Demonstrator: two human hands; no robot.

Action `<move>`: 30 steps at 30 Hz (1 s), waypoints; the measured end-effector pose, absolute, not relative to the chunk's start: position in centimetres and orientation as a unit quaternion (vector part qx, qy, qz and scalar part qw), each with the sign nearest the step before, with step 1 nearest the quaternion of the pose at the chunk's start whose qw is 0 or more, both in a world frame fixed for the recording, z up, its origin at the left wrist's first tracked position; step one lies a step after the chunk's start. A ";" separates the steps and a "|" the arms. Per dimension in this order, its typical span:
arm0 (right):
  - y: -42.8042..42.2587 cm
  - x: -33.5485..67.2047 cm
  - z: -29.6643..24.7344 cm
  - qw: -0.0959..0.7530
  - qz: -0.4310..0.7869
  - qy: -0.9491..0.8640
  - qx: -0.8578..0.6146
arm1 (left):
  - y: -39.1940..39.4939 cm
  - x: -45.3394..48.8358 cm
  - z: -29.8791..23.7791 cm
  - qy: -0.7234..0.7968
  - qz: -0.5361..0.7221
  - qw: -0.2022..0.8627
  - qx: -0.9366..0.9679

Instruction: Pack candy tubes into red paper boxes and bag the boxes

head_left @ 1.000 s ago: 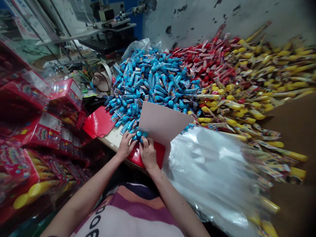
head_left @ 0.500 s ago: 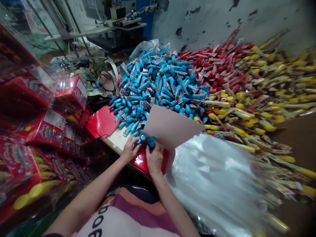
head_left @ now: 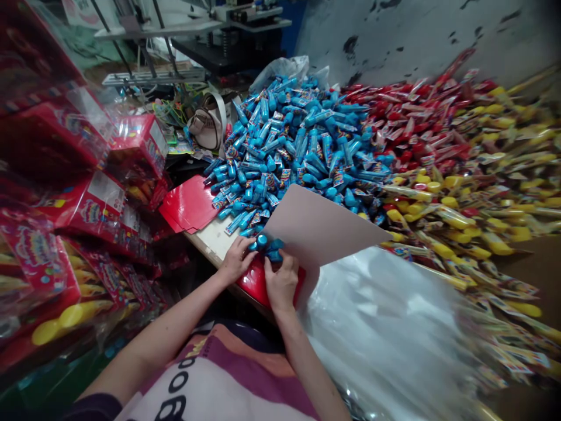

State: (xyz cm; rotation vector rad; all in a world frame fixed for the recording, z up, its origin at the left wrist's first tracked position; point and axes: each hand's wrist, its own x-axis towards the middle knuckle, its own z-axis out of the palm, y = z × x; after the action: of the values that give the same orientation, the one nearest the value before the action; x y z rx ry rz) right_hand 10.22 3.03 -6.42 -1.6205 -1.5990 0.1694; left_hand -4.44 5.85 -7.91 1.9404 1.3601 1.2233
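Note:
My left hand point(head_left: 235, 260) is closed around a blue-capped tube point(head_left: 261, 241) at the near edge of the table. Close beside it, my right hand point(head_left: 281, 279) has its fingers curled on more blue tubes point(head_left: 274, 250). Both hands are over a glossy red card box point(head_left: 255, 283), whose pale grey-brown flap point(head_left: 322, 225) stands raised behind and to the right. My right hand partly hides the box. Behind the hands rises a big heap of blue wrapped tubes point(head_left: 298, 140) with printed labels.
Flat red card sheets point(head_left: 188, 204) lie left of the hands. Clear plastic bags point(head_left: 372, 316) spread on the right, before heaps of red tubes point(head_left: 416, 117) and yellow tubes point(head_left: 456, 216). Filled red boxes point(head_left: 83, 210) are stacked at left. A metal machine point(head_left: 210, 41) stands behind.
The view has shifted slightly, so the scene sits further right. My hands stay over the red box; more of the blue tubes at my right fingertips now shows.

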 end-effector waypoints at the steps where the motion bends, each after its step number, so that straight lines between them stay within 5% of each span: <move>1: 3.1 10.2 -6.3 0.415 0.065 -0.634 -0.649 | 5.8 -4.4 -7.9 0.495 0.445 0.236 0.708; 13: 3.5 8.5 -6.9 0.278 0.092 -0.690 -0.662 | 5.5 -4.1 -7.9 0.491 0.446 0.261 0.702; 21: 0.2 12.3 -4.8 0.392 0.136 -0.651 -0.636 | 7.8 -6.3 -7.4 0.588 0.425 0.263 0.637; 30: -3.4 19.9 -2.4 0.381 0.147 -0.513 -0.755 | 15.3 -5.0 -8.9 0.686 0.287 0.260 0.615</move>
State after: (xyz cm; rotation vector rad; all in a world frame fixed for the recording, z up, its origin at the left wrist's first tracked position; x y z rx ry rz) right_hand 19.90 -3.44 -2.43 -1.9263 -1.3101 0.3742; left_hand -5.00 15.32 -8.92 1.6667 1.8589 0.7760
